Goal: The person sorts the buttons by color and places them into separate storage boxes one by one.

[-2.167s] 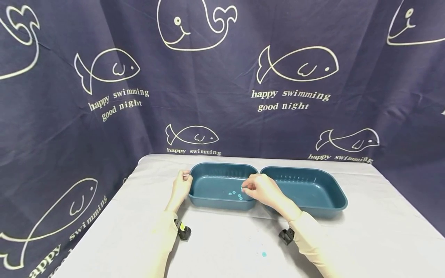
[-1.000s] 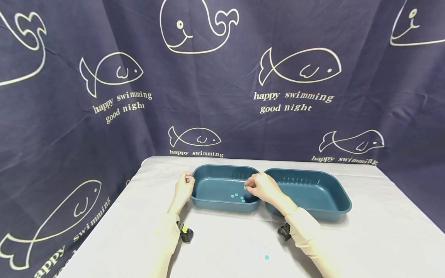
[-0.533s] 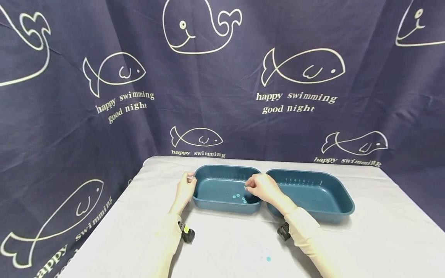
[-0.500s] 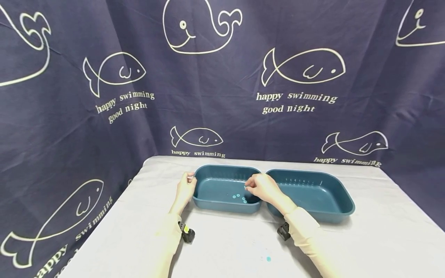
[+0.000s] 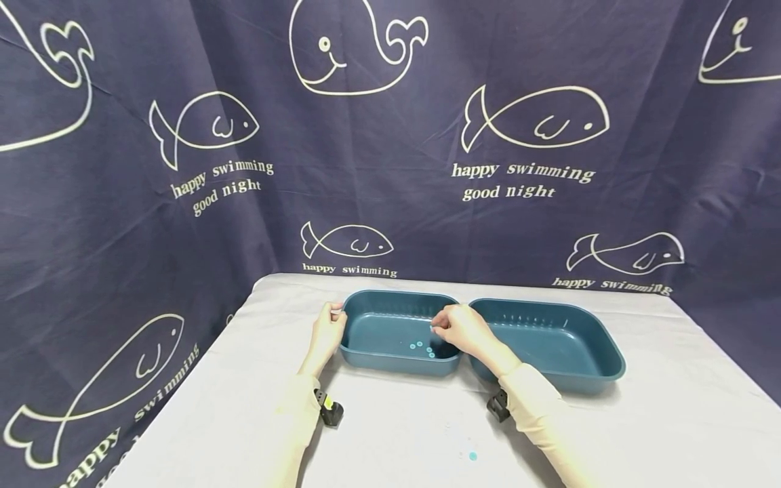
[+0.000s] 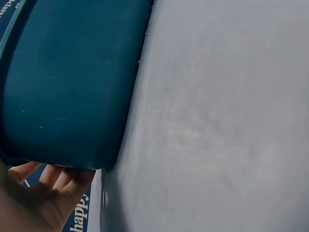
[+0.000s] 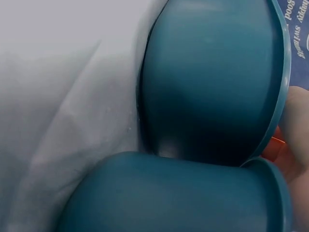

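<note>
Right hand point(image 5: 462, 327): fingertips pinching what looks like a blue disc point(image 5: 432, 329) (tiny, so I judge cautiously). Left hand point(image 5: 327, 331): fingers laid straight against outer end wall of teal bin point(image 5: 399, 365). Four similar discs point(image 5: 429, 350): loose in bin, between my hands; likely light, stiff, slick; best pinched by the edges.

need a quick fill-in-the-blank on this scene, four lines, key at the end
1. The left hand is at the ___ end of the left bin.
2. On that bin's floor lie ___ visible small blue discs.
3. The right hand is at that bin's ___ end.
4. Print on the dark curtain reads "happy ___".

Missing words: left; four; right; swimming.
</note>
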Motion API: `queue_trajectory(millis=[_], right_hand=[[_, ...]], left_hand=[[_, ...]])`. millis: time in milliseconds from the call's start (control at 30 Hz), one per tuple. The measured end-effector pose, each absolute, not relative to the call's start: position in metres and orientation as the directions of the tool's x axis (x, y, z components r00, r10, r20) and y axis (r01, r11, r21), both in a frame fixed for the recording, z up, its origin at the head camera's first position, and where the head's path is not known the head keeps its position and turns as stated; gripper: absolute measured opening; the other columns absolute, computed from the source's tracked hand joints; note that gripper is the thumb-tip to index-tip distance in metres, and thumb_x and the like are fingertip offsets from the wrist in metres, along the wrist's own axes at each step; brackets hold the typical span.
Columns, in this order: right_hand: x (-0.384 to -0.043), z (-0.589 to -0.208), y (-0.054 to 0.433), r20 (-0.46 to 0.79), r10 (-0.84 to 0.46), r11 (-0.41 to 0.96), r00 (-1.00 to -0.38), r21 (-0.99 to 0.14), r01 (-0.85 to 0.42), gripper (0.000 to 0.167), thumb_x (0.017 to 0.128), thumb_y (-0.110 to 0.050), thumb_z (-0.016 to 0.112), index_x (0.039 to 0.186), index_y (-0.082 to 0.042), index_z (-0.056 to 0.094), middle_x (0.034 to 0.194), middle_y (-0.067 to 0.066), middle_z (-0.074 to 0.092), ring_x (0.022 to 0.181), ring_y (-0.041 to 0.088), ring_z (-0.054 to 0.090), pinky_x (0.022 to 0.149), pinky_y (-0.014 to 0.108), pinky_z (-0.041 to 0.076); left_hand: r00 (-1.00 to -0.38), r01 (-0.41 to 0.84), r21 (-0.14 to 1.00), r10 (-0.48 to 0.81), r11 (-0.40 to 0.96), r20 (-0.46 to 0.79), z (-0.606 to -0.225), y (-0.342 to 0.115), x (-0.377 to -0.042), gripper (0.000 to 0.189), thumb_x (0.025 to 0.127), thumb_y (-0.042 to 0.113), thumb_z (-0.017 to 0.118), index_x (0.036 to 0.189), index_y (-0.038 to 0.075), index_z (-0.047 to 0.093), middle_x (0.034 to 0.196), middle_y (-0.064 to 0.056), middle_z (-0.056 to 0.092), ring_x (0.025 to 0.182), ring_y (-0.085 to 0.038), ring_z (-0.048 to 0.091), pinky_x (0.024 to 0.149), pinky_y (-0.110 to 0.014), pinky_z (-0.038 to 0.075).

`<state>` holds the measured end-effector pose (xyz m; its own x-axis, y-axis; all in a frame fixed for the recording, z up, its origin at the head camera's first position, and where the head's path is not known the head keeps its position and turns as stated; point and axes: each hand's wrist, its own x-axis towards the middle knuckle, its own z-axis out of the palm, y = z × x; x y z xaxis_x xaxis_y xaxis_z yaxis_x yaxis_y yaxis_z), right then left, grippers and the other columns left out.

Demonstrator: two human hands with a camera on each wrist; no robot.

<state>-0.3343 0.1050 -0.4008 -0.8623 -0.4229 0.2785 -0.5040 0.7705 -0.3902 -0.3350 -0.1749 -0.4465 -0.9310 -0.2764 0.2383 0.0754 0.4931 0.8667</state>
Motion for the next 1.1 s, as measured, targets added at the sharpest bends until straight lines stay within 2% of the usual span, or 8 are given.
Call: queue_trajectory(millis=[367, 600, 1100], right_hand=[[-0.333, -0.400, 0.107, 0.282, -0.426, 0.763, -0.859, -0.398, -0.509, 0.013, 0.080, -0.016, 0.072, 0.090, -0.009, 0.073, 0.079, 0.001, 0.070, 0.076, 0.016, 0.065, 0.069, 0.033, 0.052], [-0.332, -0.398, 0.107, 0.289, -0.434, 0.743, -0.853, -0.421, -0.521, 0.012, 0.080, -0.015, 0.071, 0.090, -0.008, 0.073, 0.079, 0.001, 0.070, 0.075, 0.015, 0.065, 0.067, 0.031, 0.052], [-0.315, -0.392, 0.116, 0.359, -0.454, 0.688, -0.815, -0.440, -0.577, 0.013, 0.081, -0.014, 0.071, 0.090, -0.005, 0.073, 0.079, 0.002, 0.067, 0.072, 0.016, 0.062, 0.064, 0.028, 0.050]], left_hand=[[-0.931, 0.071, 0.861, -0.278, 0.503, 0.239, -0.446, -0.173, -0.335, 0.025, 0.091, 0.013, 0.051, 0.114, 0.004, 0.057, 0.090, -0.017, 0.063, 0.081, -0.026, 0.060, 0.071, -0.035, 0.048], [-0.929, 0.071, 0.863, -0.281, 0.500, 0.239, -0.445, -0.173, -0.333, 0.024, 0.091, 0.012, 0.051, 0.113, 0.004, 0.057, 0.092, -0.018, 0.064, 0.084, -0.028, 0.061, 0.076, -0.038, 0.048], [-0.928, 0.087, 0.861, -0.273, 0.502, 0.253, -0.449, -0.174, -0.336, 0.024, 0.091, 0.013, 0.050, 0.113, 0.002, 0.057, 0.093, -0.020, 0.064, 0.085, -0.030, 0.061, 0.075, -0.039, 0.048]])
